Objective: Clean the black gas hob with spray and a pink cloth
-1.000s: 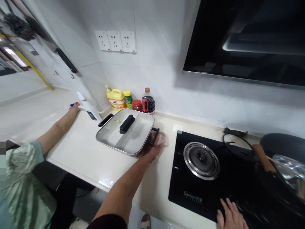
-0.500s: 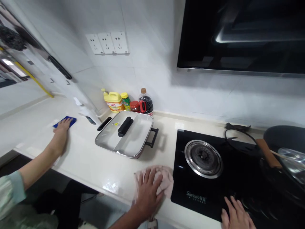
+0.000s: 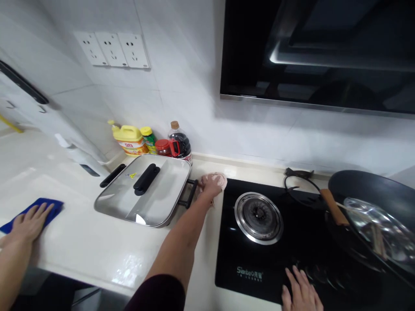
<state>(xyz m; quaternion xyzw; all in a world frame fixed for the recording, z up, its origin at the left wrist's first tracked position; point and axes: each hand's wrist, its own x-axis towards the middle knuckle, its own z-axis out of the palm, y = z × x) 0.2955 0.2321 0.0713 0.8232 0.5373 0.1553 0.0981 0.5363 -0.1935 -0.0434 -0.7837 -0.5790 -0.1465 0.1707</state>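
Observation:
My left hand (image 3: pixel 211 186) reaches forward, fingers bent over a crumpled pink cloth (image 3: pixel 218 176) on the white counter. That spot lies between the rectangular lidded pan (image 3: pixel 173 190) and the left edge of the black gas stove (image 3: pixel 223 242). The pan's black side handle (image 3: pixel 191 194) is close by my wrist. My right hand (image 3: pixel 301 291) rests on the stove's front part with fingers spread, holding nothing. The stove's round burner (image 3: pixel 258 218) lies between my two hands.
At far left another person's hand (image 3: pixel 30 222) lies on a blue cloth (image 3: pixel 55 208). Behind the pan stand a yellow jug (image 3: pixel 131 140), a green container, a red-lidded jar and a dark bottle (image 3: pixel 181 140). A wok (image 3: pixel 353 185) sits at right; a black hood (image 3: pixel 311 52) overhangs.
My left hand has slid the pink cloth from the counter's front edge to its back, beside the pan. My view has shifted right. My right hand stays on the stove.

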